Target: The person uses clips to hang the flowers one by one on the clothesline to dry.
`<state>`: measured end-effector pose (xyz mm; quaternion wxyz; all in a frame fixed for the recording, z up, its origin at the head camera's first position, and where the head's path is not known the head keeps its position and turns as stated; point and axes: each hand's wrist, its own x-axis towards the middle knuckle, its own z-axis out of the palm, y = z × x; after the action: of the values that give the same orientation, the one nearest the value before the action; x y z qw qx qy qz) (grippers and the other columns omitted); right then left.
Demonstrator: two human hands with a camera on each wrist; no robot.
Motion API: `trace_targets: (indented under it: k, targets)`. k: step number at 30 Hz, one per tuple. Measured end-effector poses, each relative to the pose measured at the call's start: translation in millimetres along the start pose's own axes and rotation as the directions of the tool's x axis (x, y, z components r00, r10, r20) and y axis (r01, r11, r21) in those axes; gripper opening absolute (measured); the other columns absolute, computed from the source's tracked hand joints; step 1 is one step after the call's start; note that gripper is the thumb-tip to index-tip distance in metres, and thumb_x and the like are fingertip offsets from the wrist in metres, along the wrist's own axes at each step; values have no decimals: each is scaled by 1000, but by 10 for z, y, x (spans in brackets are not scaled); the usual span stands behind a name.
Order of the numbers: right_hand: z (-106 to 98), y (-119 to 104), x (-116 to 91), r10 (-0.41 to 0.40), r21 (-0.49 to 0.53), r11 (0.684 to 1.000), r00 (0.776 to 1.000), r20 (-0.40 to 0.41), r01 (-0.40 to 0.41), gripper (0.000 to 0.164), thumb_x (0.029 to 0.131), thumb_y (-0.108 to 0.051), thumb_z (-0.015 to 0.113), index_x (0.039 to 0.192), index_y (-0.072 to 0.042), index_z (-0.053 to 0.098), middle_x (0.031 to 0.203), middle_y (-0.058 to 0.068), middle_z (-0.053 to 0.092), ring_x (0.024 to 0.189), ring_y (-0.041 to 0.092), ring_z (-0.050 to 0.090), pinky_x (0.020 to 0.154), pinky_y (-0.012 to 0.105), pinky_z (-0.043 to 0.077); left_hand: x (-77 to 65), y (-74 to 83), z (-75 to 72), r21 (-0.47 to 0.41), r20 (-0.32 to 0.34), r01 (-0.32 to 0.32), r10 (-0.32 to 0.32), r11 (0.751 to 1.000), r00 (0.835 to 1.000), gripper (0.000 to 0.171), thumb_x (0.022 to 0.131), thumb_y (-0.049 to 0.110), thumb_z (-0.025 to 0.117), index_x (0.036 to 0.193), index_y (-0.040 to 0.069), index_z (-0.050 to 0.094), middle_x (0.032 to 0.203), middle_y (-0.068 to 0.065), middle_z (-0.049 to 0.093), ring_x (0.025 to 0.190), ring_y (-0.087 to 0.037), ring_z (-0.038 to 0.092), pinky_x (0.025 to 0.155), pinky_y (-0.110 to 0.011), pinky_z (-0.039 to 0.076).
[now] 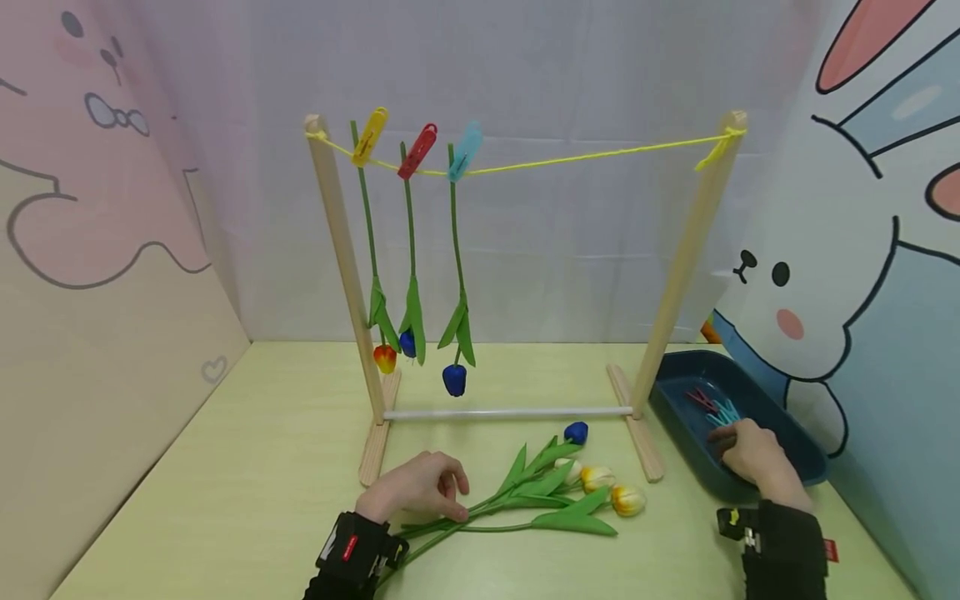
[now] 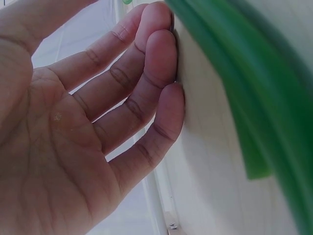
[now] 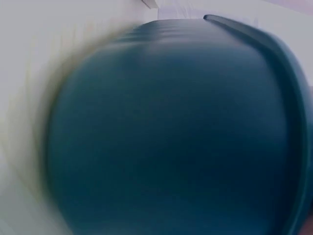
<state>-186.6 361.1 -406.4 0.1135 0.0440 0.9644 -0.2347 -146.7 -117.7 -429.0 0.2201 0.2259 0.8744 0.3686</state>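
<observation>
Black wristbands (image 1: 786,554) nearest | left hand (image 1: 420,487): fingers loosely curved, grasping nothing, at loose tulips (image 1: 543,482) on bench (image 1: 262,467), stems running near-left to far-right | right hand (image 1: 750,454): inside right-side bin (image 1: 776,417), light-blue clothespins (image 1: 724,412) just far-left; cannot tell grip
</observation>
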Motion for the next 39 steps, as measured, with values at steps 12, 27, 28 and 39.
trace_targets:
  k: [12, 27, 28, 39]
  targets:
    - [27, -136, -54, -104, 18, 993, 956, -275, 113, 34, 85, 11, 52, 114, 10, 69, 105, 31, 69, 80, 34, 57, 62, 38, 46, 2, -12, 17, 4, 5, 1, -1, 1000, 1000, 21, 83, 17, 83, 97, 7, 71, 73, 3, 61, 64, -8, 54, 61, -22, 43]
    - [370, -969, -125, -491, 31, 829, 754, -437, 558, 23, 84, 15, 68, 101, 3, 77, 89, 15, 76, 80, 29, 69, 73, 35, 60, 3, -14, 22, 14, 0, -2, 2, 1000, 1000, 22, 83, 17, 83, 98, 7, 70, 73, 2, 61, 64, -9, 54, 60, -22, 42]
    - [405, -982, -110, -489, 31, 834, 764, -421, 551, 22, 84, 15, 68, 101, 4, 76, 89, 16, 76, 80, 29, 69, 74, 39, 61, 3, -12, 24, 13, 0, -2, 2, 1000, 1000, 22, 83, 17, 83, 98, 7, 70, 73, 2, 61, 64, -9, 54, 60, -22, 42]
    - [410, -956, -62, -421, -12, 834, 623, -659, 551, 26, 82, 17, 67, 100, 3, 77, 86, 17, 77, 73, 31, 69, 65, 19, 51, -9, 12, 8, 29, -7, 9, -8, 1000, 1000, 24, 83, 18, 84, 99, 7, 70, 73, 3, 60, 66, -10, 54, 60, -23, 42]
